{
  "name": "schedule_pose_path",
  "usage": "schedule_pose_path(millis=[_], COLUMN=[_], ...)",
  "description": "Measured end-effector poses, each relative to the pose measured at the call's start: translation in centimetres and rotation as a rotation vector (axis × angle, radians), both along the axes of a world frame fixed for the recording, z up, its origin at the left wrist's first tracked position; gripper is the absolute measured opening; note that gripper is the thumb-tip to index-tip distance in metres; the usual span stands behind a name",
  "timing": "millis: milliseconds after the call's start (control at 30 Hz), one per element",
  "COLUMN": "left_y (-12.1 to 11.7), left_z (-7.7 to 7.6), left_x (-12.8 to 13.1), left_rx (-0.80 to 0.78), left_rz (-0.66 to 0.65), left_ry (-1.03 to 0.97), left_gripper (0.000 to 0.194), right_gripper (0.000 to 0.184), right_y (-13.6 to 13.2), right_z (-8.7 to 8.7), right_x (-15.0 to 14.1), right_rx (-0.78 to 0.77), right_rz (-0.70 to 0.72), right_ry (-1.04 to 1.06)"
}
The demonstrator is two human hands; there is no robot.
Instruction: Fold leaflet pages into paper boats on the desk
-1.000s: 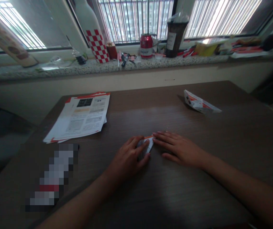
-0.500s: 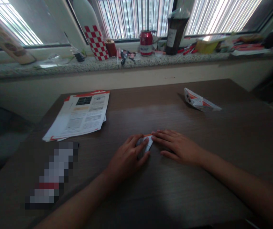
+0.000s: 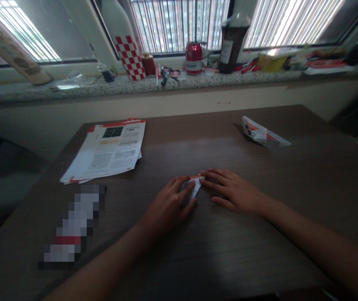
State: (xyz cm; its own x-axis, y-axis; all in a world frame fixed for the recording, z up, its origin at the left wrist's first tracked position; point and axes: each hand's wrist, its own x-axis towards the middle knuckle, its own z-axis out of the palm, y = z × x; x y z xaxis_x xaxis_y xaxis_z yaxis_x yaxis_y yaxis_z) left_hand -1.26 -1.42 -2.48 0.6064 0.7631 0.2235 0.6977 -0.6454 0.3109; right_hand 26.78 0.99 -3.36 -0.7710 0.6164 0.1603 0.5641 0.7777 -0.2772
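A small piece of folded paper (image 3: 196, 187), white with an orange edge, lies on the brown table in front of me. My left hand (image 3: 174, 200) holds it against the tabletop, thumb and fingers bent over it and hiding its left part. At the paper's upper right corner rest the fingertips of my right hand (image 3: 233, 190). That hand is open, palm down, with its fingers stretched out and the thumb apart. Farther back on the right stands a folded paper shape (image 3: 263, 133), white with orange-red and dark print, apart from both hands.
Printed sheets (image 3: 110, 152) lie stacked at the table's back left. Nearer me is a blurred-out oblong object (image 3: 75, 225). Along the stone windowsill (image 3: 194, 85) stand a red-and-white checkered bottle (image 3: 130, 58), a red can (image 3: 194, 58) and a dark-filled plastic cup (image 3: 232, 48).
The view has shifted slightly, so most things sit a little farther right in the picture. Both hands keep nearly the same pose at the folded paper.
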Motion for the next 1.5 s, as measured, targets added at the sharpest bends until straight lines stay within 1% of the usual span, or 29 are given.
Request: schedule_pose_path(millis=[267,600,667,867,1133,1367,1500], left_y=[0.15,0.27,0.28,0.36,0.48,0.42,0.42], left_z=[-0.06,-0.03,-0.02,0.03,-0.38,-0.15,-0.25], left_x=[-0.13,-0.32,-0.33,-0.29,-0.45,-0.35,-0.37], left_rx=[-0.005,-0.025,-0.024,-0.022,-0.007,-0.008,0.003], left_rz=[0.002,-0.019,-0.015,-0.018,-0.006,0.0,-0.003], left_ry=[-0.057,-0.047,-0.031,-0.014,-0.014,-0.002,-0.003], left_gripper=[0.044,0.052,0.051,0.043,0.043,0.044,0.044], right_gripper=[0.064,0.061,0.06,0.055,0.056,0.057,0.06], right_y=[0.0,0.12,0.12,0.06,0.11,0.09,0.0], right_z=[-0.23,-0.09,-0.01,0.11,0.08,-0.03,-0.18], right_x=[0.06,0.01,0.09,0.36,0.29,0.25,0.2], right_rx=[0.015,0.005,-0.007,-0.051,-0.024,-0.024,0.009], right_rz=[-0.022,-0.023,-0.019,-0.07,-0.062,-0.072,-0.071], right_ry=[0.002,-0.01,0.016,0.095,0.062,0.058,0.034])
